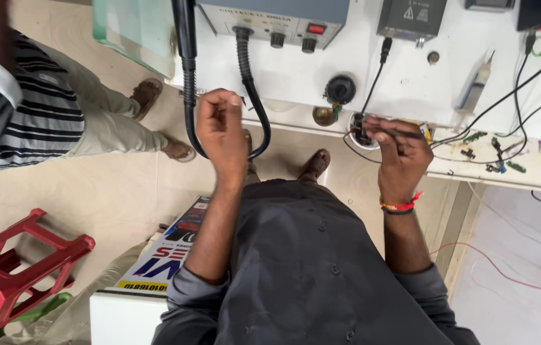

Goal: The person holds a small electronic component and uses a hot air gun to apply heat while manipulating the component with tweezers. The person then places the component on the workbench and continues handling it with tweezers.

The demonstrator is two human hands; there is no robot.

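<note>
My left hand point(222, 131) is raised in front of the white bench point(411, 83), fingers curled shut with the tips pinched together; nothing shows between them. It hangs beside a black corrugated hose point(252, 96) that loops down from a grey station point(277, 22). My right hand point(401, 153) rests at the bench's front edge, gripping a thin dark tool point(404, 133) that lies across its fingers. Its tip is next to a small black part point(360, 128) on a white round holder, with a black cable point(376, 70) running up from it.
A dark box point(411, 16), a syringe point(475, 89), a black round knob point(341, 89) and loose wires point(507, 108) lie on the bench. Another person in a striped shirt point(34, 108) stands left. A red stool point(8, 275) and a printed board point(168, 252) sit on the floor.
</note>
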